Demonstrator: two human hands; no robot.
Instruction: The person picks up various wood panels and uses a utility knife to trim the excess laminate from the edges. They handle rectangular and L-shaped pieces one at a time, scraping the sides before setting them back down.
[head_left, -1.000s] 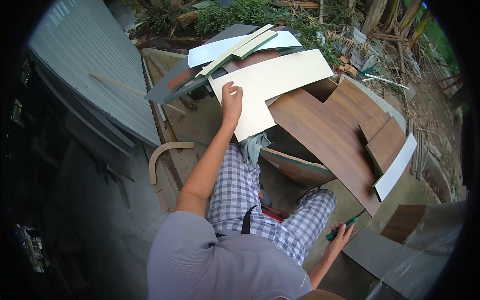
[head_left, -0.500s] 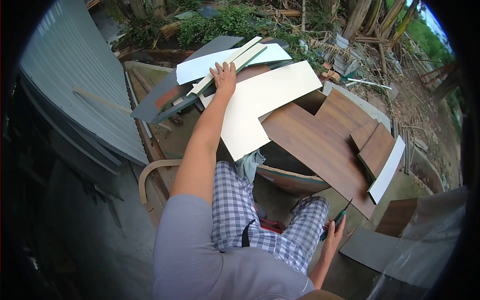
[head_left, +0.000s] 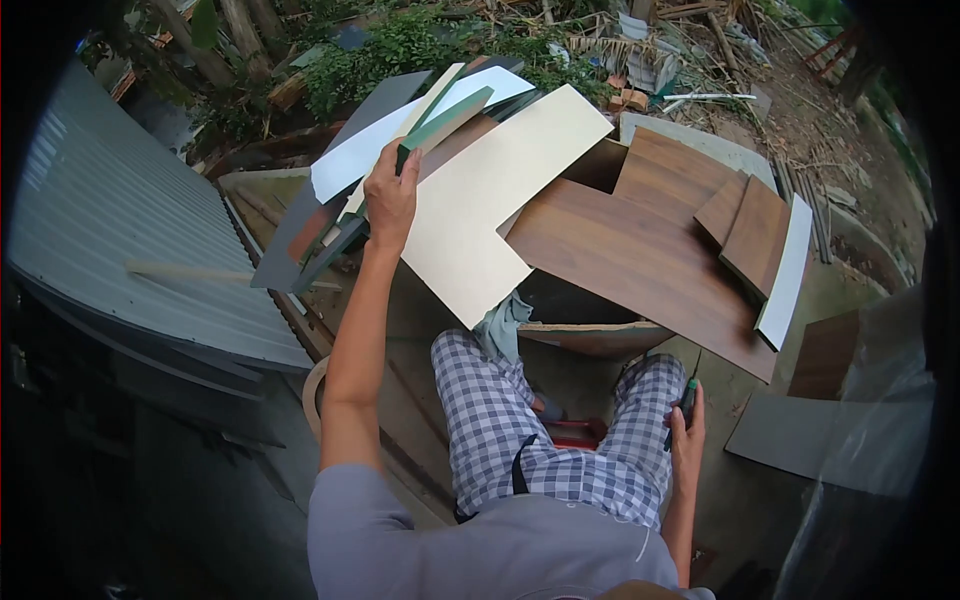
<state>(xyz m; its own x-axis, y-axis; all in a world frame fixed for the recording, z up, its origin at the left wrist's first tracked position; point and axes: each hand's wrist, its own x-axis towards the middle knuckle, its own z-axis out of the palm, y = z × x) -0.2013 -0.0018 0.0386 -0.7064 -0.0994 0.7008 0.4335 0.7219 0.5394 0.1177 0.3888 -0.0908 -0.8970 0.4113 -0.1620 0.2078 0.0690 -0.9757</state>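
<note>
My left hand (head_left: 392, 195) is closed around a narrow board strip (head_left: 450, 122) with a cream face and green edge, tilted up on its side. A second cream strip (head_left: 432, 100) lies alongside it, over a white panel (head_left: 345, 165). Just right of this hand is a large cream L-shaped panel (head_left: 470, 225). By my right knee, my right hand (head_left: 686, 430) holds a screwdriver (head_left: 689, 393) with a green and black handle, its thin shaft pointing away from me. Part of its grip is hidden by the fingers.
Brown wood-grain boards (head_left: 620, 260) lie to the right, with a white strip (head_left: 785, 270) at their end. A grey-green cloth (head_left: 503, 325) hangs below the cream panel. Corrugated metal sheeting (head_left: 130, 210) stands at left. A grey board (head_left: 780, 440) lies at lower right.
My left hand has turned and now wraps round the cream strip, which has tipped to show its green side. The view has shifted; my right hand still holds the screwdriver.
</note>
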